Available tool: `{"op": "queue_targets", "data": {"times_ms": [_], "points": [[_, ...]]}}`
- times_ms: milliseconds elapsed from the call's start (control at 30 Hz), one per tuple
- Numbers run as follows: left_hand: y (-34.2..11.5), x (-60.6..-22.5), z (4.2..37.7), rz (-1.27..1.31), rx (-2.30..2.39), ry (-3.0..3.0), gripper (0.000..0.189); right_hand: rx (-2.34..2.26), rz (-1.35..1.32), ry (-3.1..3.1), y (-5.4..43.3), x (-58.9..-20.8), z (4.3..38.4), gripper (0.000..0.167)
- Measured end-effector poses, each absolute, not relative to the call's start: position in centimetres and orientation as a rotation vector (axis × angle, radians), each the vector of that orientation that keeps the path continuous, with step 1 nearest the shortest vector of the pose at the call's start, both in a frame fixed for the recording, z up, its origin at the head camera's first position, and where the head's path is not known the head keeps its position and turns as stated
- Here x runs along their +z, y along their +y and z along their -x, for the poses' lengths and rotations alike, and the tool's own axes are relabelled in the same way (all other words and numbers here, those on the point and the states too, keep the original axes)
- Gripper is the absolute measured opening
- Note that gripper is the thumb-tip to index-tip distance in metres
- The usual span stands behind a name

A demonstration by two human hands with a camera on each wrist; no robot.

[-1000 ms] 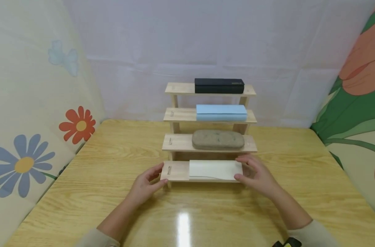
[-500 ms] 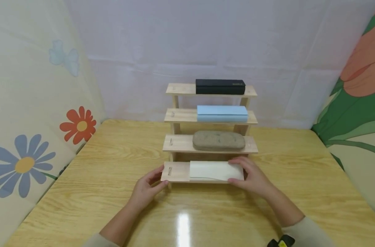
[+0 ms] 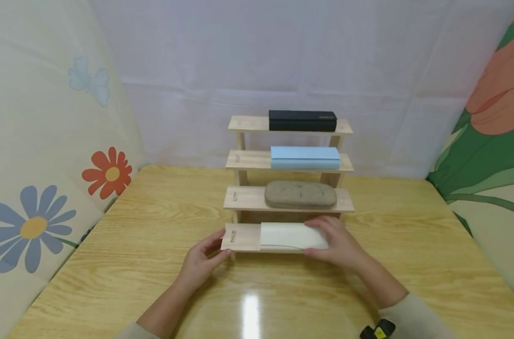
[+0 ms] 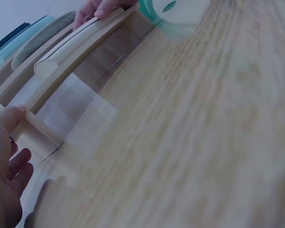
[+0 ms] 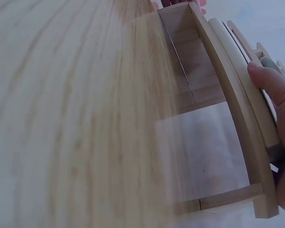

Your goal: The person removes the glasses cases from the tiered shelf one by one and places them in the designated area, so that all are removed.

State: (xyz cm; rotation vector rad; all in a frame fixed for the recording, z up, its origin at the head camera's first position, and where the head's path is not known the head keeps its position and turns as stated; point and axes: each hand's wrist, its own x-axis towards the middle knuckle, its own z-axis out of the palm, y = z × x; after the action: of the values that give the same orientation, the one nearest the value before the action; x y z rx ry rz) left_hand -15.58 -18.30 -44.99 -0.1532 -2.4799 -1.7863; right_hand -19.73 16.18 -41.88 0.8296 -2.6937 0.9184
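Observation:
A stepped wooden display rack (image 3: 244,241) stands on the table, one case on each of its shelves. On the lowest shelf lies a white glasses case (image 3: 284,234), its flap side up. My right hand (image 3: 339,242) holds this case by its right end, thumb at the front edge and fingers over the back edge. In the right wrist view the thumb (image 5: 270,83) presses along the case's front. My left hand (image 3: 202,261) grips the left end of the lowest shelf, its thumb (image 4: 9,116) on the front corner; its index fingertip is hidden behind the shelf end.
Above the white case sit a brown-grey oval case (image 3: 300,194), a light blue case (image 3: 305,157) and a black case (image 3: 302,121), each on its own shelf. A white cloth (image 3: 189,117) hangs behind the wood-grain table (image 3: 164,207). Flower-printed cloths (image 3: 34,122) flank it.
My right hand has moved left from the right end of the lowest shelf, farther onto the white glasses case. My left hand keeps its place on the shelf end.

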Motion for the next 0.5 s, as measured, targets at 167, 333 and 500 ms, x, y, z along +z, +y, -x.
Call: {"op": "queue_targets", "data": {"times_ms": [167, 333, 500], "points": [[-18.31, -45.01, 15.56, 0.160, -1.779, -2.481, 0.055, 0.875, -0.815, -2.722, 15.91, -41.91, 19.82, 0.066], [-18.34, -45.13, 15.60, 0.160, -1.779, -2.479, 0.055, 0.840, -0.812, -2.711, 15.73, -41.98, 19.81, 0.066], [-18.36, -45.13, 15.57, 0.157, -1.785, -2.479, 0.055, 0.840, -0.799, -2.696, 15.67, -42.08, 19.69, 0.065]]}}
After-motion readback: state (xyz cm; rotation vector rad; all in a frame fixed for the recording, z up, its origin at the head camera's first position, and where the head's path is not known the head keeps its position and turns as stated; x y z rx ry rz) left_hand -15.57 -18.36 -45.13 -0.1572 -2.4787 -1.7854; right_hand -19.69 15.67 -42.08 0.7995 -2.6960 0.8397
